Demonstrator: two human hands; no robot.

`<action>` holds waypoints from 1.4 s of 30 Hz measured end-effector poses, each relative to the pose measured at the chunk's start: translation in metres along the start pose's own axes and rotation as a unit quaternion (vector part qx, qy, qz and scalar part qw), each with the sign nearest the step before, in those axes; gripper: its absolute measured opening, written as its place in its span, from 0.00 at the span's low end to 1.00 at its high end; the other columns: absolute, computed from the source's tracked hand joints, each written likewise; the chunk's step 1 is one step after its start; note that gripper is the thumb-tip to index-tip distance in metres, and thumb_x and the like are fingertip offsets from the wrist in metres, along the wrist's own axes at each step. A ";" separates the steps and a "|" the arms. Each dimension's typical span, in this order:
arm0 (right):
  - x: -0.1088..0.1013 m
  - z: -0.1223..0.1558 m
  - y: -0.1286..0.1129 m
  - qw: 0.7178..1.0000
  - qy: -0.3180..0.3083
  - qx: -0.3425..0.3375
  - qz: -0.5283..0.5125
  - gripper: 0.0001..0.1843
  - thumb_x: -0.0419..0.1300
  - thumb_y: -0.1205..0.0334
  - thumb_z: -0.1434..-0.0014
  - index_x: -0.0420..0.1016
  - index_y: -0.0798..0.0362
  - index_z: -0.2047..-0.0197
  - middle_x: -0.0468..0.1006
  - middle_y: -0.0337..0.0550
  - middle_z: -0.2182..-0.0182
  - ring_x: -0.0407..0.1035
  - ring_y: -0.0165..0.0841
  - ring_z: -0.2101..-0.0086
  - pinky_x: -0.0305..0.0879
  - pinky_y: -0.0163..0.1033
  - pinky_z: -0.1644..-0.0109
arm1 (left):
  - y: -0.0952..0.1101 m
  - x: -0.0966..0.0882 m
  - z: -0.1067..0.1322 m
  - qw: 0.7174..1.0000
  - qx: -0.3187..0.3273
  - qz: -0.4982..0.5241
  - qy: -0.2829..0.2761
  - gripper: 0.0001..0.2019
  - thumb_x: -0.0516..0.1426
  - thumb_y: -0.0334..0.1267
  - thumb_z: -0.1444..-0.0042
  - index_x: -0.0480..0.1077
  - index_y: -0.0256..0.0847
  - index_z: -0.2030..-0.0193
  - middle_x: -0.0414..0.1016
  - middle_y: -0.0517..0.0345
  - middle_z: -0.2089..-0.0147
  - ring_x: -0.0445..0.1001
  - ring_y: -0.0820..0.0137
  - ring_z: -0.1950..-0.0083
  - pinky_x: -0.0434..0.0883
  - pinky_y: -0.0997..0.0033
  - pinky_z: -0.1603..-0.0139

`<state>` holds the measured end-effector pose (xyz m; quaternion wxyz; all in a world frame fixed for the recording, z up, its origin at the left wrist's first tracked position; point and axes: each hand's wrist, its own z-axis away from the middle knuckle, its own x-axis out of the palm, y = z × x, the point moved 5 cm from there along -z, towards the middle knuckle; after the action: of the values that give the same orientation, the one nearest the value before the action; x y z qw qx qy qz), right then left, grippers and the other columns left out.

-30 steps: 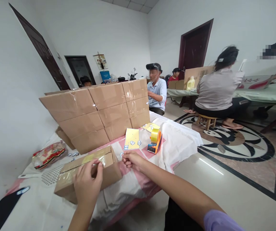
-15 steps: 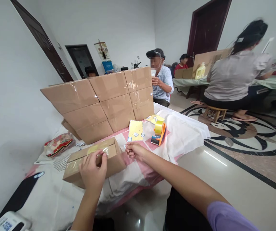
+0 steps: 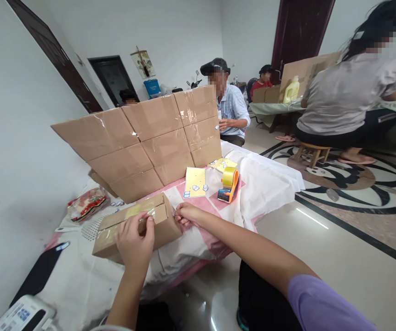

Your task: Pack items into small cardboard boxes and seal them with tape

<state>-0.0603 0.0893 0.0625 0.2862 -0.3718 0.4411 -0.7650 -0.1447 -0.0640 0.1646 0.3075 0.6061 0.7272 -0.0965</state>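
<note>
A small taped cardboard box [image 3: 165, 225] lies on the cloth in front of me. My left hand [image 3: 135, 236] is curled over its top and near side, with thumb and fingers against the cardboard. Beside the box's right end, my right hand [image 3: 186, 215] is closed in a pinch. A tiny pale piece shows at its fingertips, too small to name, close to the box's end. Glossy clear tape crosses the box top near my left fingers. To the right of my right hand stands an orange tape dispenser [image 3: 231, 184] with a yellowish roll.
A tall panel of joined cardboard boxes [image 3: 166, 158] stands behind. Yellow printed cards [image 3: 195, 181] lie before it. At left are a red food packet [image 3: 87, 203], a perforated white utensil [image 3: 90, 229] and a white device [image 3: 23, 317]. One person [image 3: 234, 108] sits beyond; others sit at another table.
My right hand has moved slightly left, bringing the tiny pale piece up to the box's end. My left hand stays on the box. The view has shifted a little.
</note>
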 end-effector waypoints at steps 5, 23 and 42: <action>-0.010 0.001 0.005 0.998 0.014 -0.028 0.058 0.08 0.61 0.66 0.44 0.63 0.50 0.66 0.57 0.24 0.87 0.47 0.21 0.88 0.42 0.24 0.84 | 0.000 0.002 0.001 1.000 0.016 -0.024 0.006 0.10 0.54 0.43 0.36 0.74 0.42 0.58 0.80 0.52 0.58 0.74 0.58 0.56 0.61 0.62 0.54; 0.012 0.020 -0.037 0.844 -0.093 -0.291 0.440 0.84 0.79 0.50 0.64 0.18 0.49 0.25 0.31 0.60 0.26 0.30 0.54 0.28 0.37 0.55 0.27 | -0.013 0.004 0.004 0.994 0.110 0.020 0.020 0.08 0.54 0.42 0.36 0.72 0.44 0.62 0.79 0.59 0.62 0.74 0.62 0.60 0.64 0.65 0.58; -0.090 0.176 -0.116 0.698 0.335 -0.524 0.354 0.48 0.72 0.50 0.55 0.58 0.42 0.34 0.53 0.50 0.41 0.59 0.48 0.41 0.65 0.51 0.40 | 0.063 0.017 0.026 0.949 0.207 0.235 0.035 0.08 0.52 0.30 0.37 0.72 0.42 0.61 0.75 0.51 0.54 0.73 0.64 0.55 0.69 0.64 0.55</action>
<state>0.1219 0.1284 0.1963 0.1275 0.0031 0.9367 -0.3262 -0.0778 -0.0479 0.1494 0.1638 0.8134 0.5381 -0.1485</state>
